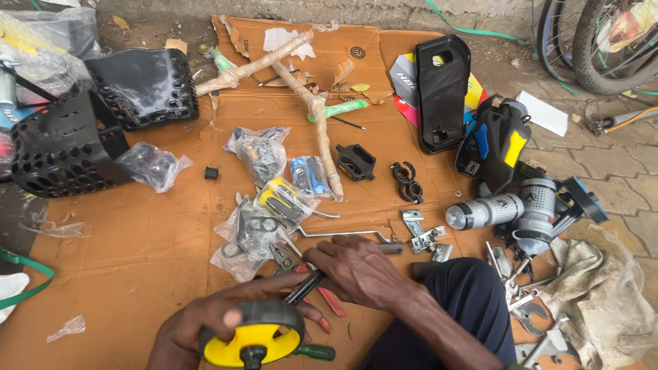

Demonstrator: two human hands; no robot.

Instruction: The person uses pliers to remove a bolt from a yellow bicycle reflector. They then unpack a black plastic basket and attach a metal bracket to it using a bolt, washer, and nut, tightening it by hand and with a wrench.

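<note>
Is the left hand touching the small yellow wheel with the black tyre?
Touching. The head view shows the left hand lying over the tyre of the yellow wheel, fingers curled across its top edge, with no gap between them.

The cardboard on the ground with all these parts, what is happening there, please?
A person sits at a sheet of cardboard spread with bicycle parts. The left hand holds a small yellow wheel with a black tyre. The right hand grips a dark tool just above the wheel. Around them lie plastic bags of small parts, a black pedal, paper-wrapped tubes, a grey bottle and black perforated baskets. Spanners lie to the right.
</note>
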